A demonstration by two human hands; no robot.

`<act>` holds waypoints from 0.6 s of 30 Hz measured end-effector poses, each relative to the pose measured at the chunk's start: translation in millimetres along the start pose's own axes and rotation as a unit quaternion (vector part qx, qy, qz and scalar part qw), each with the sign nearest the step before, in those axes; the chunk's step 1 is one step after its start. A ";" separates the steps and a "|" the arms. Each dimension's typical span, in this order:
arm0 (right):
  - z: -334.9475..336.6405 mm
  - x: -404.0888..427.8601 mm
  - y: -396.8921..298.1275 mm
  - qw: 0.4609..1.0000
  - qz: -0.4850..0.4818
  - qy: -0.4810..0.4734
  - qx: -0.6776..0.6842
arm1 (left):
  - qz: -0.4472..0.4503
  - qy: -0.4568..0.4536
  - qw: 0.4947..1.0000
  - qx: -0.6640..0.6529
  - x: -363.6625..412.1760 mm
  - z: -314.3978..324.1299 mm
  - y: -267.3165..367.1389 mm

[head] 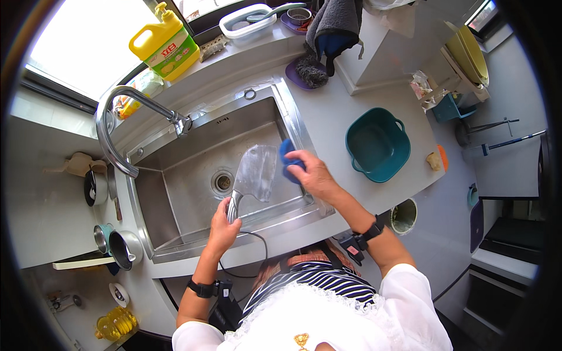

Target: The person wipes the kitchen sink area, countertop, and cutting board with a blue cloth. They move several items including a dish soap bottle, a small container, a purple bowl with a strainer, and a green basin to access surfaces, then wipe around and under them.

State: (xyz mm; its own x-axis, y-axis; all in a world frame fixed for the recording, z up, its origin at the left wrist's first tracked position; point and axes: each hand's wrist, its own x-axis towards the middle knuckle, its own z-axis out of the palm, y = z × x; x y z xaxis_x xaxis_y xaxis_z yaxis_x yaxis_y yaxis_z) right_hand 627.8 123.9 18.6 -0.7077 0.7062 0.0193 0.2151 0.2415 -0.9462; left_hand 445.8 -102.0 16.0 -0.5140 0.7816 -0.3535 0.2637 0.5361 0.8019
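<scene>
My left hand (224,228) grips the metal handle of a broad-bladed kitchen cleaver (257,173), held above the stainless steel sink (197,162) with its blade pointing away from me. The blade looks wet or smeared. In my right hand (314,175) is a blue cleaning cloth or sponge (290,163), pinched between thumb and fingers at the sink's right rim. A small gap separates it from the blade. The drain (222,182) lies left of the cleaver.
A curved chrome faucet (105,127) reaches over the sink's left side. A teal basin (378,145) stands on the right counter. On the sill are a yellow detergent bottle (169,48) and a plastic container (247,24). Pots (127,250) sit at left.
</scene>
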 end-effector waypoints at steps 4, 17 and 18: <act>64.1 29.1 0.8 0.960 -0.243 -0.129 -0.056 | -0.052 -0.027 0.986 -0.155 -18.8 2.3 6.4; 38.4 78.1 93.1 0.931 0.256 0.148 0.217 | -0.262 -0.232 0.498 -0.793 -48.5 -8.2 -6.4; 43.5 73.4 87.1 0.938 0.215 0.131 0.238 | -0.258 -0.243 0.454 -0.817 -46.6 -5.0 -5.8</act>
State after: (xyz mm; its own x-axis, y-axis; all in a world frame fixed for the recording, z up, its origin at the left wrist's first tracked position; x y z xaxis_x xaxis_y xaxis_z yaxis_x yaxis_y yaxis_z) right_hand 565.3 167.8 -76.4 -0.4222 0.8243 -0.3773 0.0736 -0.3836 -0.9205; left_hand 464.2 -143.1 30.3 0.1828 0.8775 -0.4433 -0.9520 0.0455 -0.3026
